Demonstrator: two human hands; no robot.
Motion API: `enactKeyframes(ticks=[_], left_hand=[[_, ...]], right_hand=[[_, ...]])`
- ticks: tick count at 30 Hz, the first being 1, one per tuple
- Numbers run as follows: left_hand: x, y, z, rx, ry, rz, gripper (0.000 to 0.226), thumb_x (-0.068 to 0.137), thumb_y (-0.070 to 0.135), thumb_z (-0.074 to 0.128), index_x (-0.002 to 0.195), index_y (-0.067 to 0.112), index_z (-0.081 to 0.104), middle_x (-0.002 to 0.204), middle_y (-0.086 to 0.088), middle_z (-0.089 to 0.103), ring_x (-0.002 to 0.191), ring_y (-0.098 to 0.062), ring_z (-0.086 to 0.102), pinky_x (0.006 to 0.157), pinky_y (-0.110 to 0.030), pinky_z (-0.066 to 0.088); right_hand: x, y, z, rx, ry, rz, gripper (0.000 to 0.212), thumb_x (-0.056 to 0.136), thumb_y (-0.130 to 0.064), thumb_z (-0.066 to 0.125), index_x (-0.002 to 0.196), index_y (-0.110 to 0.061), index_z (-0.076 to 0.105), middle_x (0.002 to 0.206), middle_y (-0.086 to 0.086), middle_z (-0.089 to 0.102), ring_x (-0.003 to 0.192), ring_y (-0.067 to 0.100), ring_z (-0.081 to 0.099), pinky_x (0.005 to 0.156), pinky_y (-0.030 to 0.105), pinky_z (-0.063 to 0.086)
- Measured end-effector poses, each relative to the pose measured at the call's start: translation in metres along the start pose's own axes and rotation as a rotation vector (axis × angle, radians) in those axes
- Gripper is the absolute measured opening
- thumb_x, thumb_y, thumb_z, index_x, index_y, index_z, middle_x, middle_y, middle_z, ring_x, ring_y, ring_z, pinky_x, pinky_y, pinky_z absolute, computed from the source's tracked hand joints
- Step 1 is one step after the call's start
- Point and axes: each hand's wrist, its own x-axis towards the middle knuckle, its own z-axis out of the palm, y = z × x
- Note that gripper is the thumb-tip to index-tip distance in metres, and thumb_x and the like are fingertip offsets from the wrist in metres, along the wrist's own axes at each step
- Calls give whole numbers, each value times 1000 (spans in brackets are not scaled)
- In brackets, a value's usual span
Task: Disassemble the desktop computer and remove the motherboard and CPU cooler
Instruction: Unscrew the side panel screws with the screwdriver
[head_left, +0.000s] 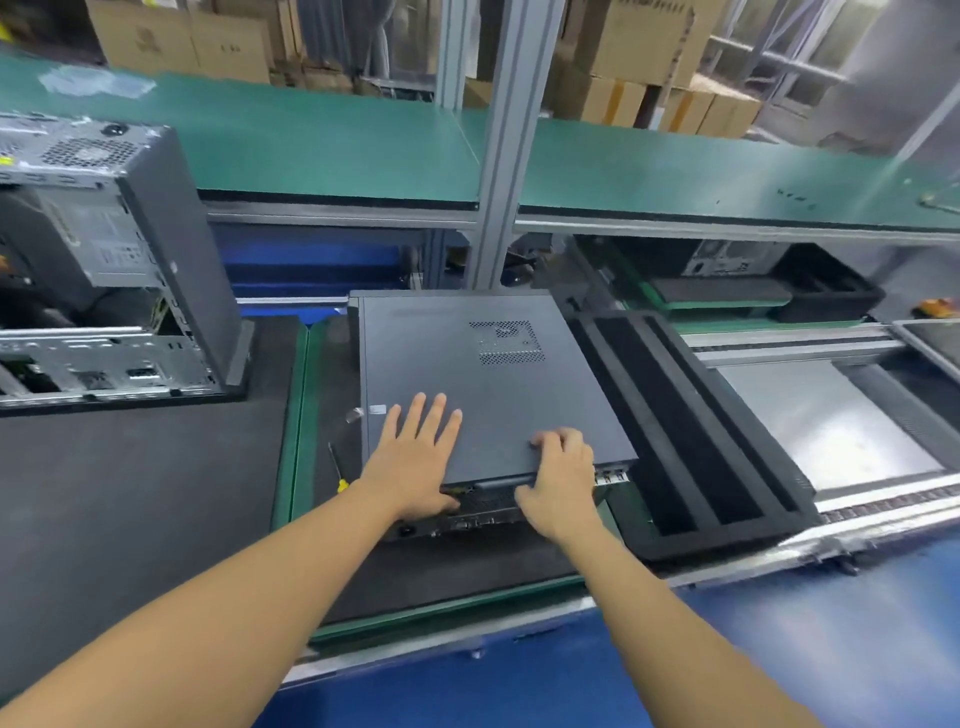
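- My left hand (415, 457) lies flat on the computer case (488, 384), so the stretch of lid under my palm is hidden, and my thumb dips out of sight below the near edge.
- My right hand (558, 480) curls over the lid's near edge; the fingertips hide whatever they press on.
- The ports on the case's rear panel (467, 519) are too small and dark to tell apart.
- The screwdriver (337, 467) beside the case shows only a thin shaft and a yellow end; its tip is unclear.
- The second computer (104, 260) is cut off by the left edge.
- The cardboard boxes (649, 52) behind are blurred; their print is unreadable.
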Motion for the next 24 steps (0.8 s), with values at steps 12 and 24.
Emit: enactKeyframes(ticks=[12, 24], left_hand=[[-5, 7, -7, 4, -22, -33, 117, 83, 72, 55, 155, 17, -19, 162, -9, -25, 149, -33, -22, 117, -65, -4], [-20, 13, -12, -51, -61, -25, 97, 97, 43, 56, 156, 16, -15, 163, -9, -22, 150, -30, -20, 119, -62, -3]], right_hand=[[-11, -46, 15, 1696, -127, 1050, 23, 95, -15, 66, 109, 0, 55, 102, 19, 54, 84, 28, 59, 84, 43, 54], [-18, -43, 23, 1773, -70, 1053, 23, 89, -9, 73, 103, 2, 59, 94, 17, 61, 85, 24, 63, 70, 34, 56]])
